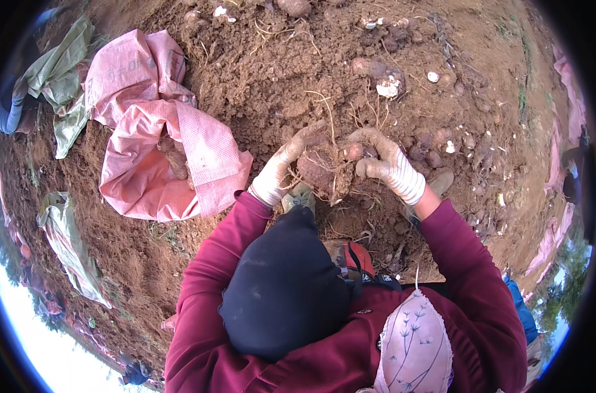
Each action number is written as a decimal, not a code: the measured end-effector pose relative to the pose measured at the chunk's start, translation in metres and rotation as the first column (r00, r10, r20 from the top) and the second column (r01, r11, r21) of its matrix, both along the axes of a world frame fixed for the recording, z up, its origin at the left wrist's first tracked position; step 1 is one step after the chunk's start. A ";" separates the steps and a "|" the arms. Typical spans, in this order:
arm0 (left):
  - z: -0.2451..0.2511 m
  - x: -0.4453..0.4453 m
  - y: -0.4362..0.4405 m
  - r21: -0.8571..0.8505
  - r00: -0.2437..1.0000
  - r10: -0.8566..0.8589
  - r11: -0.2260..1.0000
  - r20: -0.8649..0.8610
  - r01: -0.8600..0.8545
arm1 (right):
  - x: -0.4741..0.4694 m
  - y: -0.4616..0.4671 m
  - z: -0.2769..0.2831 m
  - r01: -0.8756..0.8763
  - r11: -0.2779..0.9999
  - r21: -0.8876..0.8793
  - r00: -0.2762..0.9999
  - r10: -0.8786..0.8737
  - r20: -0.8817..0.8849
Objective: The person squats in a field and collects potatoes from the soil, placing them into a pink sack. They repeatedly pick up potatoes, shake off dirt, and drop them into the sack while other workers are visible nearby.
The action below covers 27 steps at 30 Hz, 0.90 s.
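Between my hands is a soil-covered clump of tubers. Its largest part is a round brown tuber (315,169) with thin roots hanging from it. My left hand (287,164), in a soiled white knit glove, grips the left side of this tuber. On the right, my right hand (391,159), in a matching striped glove, curls its thumb and fingers around the clump's smaller end. A small reddish tuber (353,151) shows there between the fingers. A long pale root (331,118) rises from the clump. The glove fingers partly hide how firmly each piece is held.
A pink woven sack (214,162) lies open-mouthed at left, brown tubers (174,157) inside. Greenish sacks (64,240) lie farther left. Several tubers (389,83), some with white broken flesh, sit on loose soil (258,83) ahead and right. My shoe (298,199) is just below the clump.
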<state>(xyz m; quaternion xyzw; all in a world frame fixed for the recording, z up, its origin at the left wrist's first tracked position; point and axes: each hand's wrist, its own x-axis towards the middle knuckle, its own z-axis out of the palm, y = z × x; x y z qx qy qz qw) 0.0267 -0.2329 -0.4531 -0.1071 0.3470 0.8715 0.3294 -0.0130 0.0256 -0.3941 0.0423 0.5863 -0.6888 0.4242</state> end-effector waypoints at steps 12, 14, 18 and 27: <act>-0.023 0.016 0.000 -0.024 0.883 0.359 0.929 0.302 -0.369 | 0.002 -0.002 0.016 -0.252 0.930 0.268 0.920 0.316 -0.231; -0.028 0.013 0.002 -0.118 0.754 0.438 0.890 0.489 -0.440 | -0.003 -0.003 0.026 -0.201 0.945 0.260 0.922 0.272 -0.277; -0.038 0.008 0.012 0.016 0.754 0.279 0.933 0.594 -0.359 | -0.003 -0.024 0.008 -0.280 0.902 0.330 0.775 0.415 -0.476; -0.026 -0.001 -0.007 -0.440 0.766 0.563 0.799 0.310 -0.409 | 0.017 -0.033 -0.002 0.079 0.904 0.420 0.964 0.039 -0.265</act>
